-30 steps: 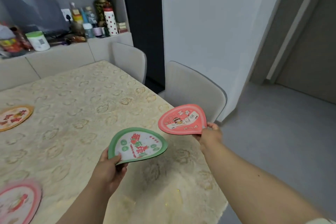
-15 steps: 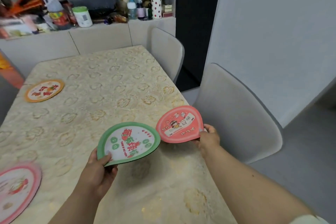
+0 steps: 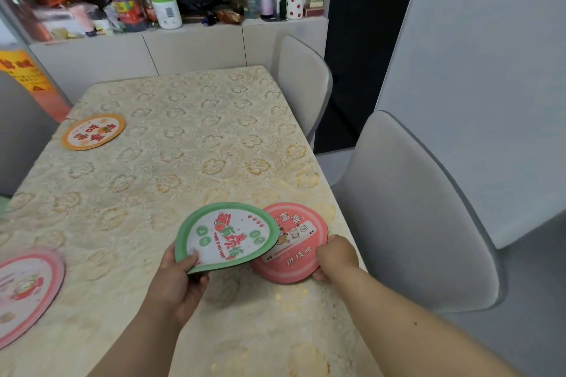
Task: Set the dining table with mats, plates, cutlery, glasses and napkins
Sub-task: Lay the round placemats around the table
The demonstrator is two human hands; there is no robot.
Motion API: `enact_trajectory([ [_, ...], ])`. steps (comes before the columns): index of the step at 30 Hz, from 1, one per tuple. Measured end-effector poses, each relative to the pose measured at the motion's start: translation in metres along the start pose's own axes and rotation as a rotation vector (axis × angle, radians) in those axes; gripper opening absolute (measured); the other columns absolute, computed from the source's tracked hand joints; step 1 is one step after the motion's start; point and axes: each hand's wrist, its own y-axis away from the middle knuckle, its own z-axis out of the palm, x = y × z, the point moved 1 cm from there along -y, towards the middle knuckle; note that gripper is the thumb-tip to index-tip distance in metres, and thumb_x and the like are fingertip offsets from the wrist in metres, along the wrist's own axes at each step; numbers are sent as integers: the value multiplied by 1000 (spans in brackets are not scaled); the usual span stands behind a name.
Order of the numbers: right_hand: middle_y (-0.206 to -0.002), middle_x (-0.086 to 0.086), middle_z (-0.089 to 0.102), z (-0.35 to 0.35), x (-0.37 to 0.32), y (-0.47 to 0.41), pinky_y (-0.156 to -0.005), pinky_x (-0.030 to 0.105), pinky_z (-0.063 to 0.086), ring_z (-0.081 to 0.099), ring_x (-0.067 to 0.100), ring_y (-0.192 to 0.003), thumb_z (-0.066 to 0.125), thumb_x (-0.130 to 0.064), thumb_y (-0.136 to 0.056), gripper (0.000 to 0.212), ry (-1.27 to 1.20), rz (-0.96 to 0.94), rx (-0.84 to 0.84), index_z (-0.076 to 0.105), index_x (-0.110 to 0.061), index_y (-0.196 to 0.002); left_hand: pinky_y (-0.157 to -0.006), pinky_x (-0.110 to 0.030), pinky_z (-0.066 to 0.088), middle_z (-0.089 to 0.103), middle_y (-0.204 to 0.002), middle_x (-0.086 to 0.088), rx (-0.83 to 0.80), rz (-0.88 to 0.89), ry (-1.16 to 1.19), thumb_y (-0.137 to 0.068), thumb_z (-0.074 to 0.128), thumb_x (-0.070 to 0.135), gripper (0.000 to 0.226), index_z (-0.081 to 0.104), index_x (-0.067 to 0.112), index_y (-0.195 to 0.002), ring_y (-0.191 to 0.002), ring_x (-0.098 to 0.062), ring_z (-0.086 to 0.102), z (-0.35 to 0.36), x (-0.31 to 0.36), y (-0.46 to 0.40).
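Observation:
My left hand (image 3: 176, 277) grips a green-rimmed round mat (image 3: 226, 237) by its near edge and holds it just above the table. My right hand (image 3: 335, 255) pinches a red mat (image 3: 298, 249) at its near right edge, low over the table's right side. The green mat overlaps the red mat's left part. An orange-rimmed mat (image 3: 93, 131) lies flat at the far left of the table (image 3: 183, 147). A pink-rimmed mat (image 3: 27, 291) lies at the near left edge.
Two grey chairs (image 3: 410, 217) (image 3: 303, 86) stand along the table's right side. A grey cabinet (image 3: 183, 49) behind the table carries several bottles and jars. A patterned beige cloth covers the table.
The view has swung left and down over the table. My right hand has lowered the red mat toward the table's right edge, and it now sits partly under the green mat.

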Motion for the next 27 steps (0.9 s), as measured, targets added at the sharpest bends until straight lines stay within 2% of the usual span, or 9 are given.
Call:
enact_trajectory([
  [3,-75,7,66,-7,-2,0,-59,29,53,62,26,-60,50,-17,-81,11,236,-2,-58,59,-12,-77,-35,-16,41,61,-93,-7,-3,-7,-3,-100,42,2,36,48,26,-126,-65,-17,50,6,-1,-2],
  [5,-88,4,64,-13,-5,2,-63,28,47,60,24,-75,54,-33,-87,19,414,4,-47,59,-15,-89,-36,-16,41,61,-94,-7,-10,-14,-6,-100,42,2,37,49,26,-127,-65,-16,50,9,-2,-3],
  [7,-103,4,63,-21,-11,3,-67,29,43,60,25,-88,46,-47,-93,37,540,-52,104,57,-16,-107,-36,-16,41,62,-94,-7,-18,-17,-2,-100,42,2,37,49,26,-127,-65,-15,51,14,-2,-1],
  [9,-95,5,63,-22,-26,3,-67,32,45,59,25,-83,39,-55,-94,50,360,-144,147,56,-10,-108,-37,-16,41,62,-93,-6,-28,-14,2,-100,42,3,37,49,26,-127,-64,-14,52,19,-1,1],
  [13,-68,8,62,-16,-67,9,-53,29,46,57,22,-53,49,-50,-95,47,-415,-62,-331,67,-6,-90,-38,-16,42,64,-92,-4,-40,22,1,-100,44,6,35,50,28,-127,-62,-13,54,30,2,10],
  [16,-85,14,66,-18,-88,7,-56,35,55,63,24,-62,61,-20,-91,25,-355,-167,-366,61,0,-107,-38,-18,42,64,-91,-3,-28,69,6,-100,45,7,35,50,28,-127,-61,-13,54,39,1,23],
  [18,-99,18,67,-24,-94,7,-70,45,59,67,30,-78,62,-10,-90,13,-310,-251,-313,59,-5,-101,-38,-19,43,64,-91,-3,-20,110,-21,-100,46,8,33,49,27,-127,-62,-13,54,44,-1,33],
  [21,-100,18,66,-40,-95,15,-82,51,55,66,34,-93,62,-9,-89,11,-280,-324,-241,56,-13,-82,-40,-20,46,65,-96,-4,-18,146,-61,-99,48,10,34,49,26,-130,-66,-14,57,55,-4,49],
  [27,-103,12,68,-85,-78,28,-79,48,58,67,31,-91,62,-11,-85,14,-272,-355,-144,55,-22,-79,-46,-22,51,67,-101,-10,-42,204,-54,-97,51,4,40,49,21,-133,-70,-17,63,88,-15,94],
])
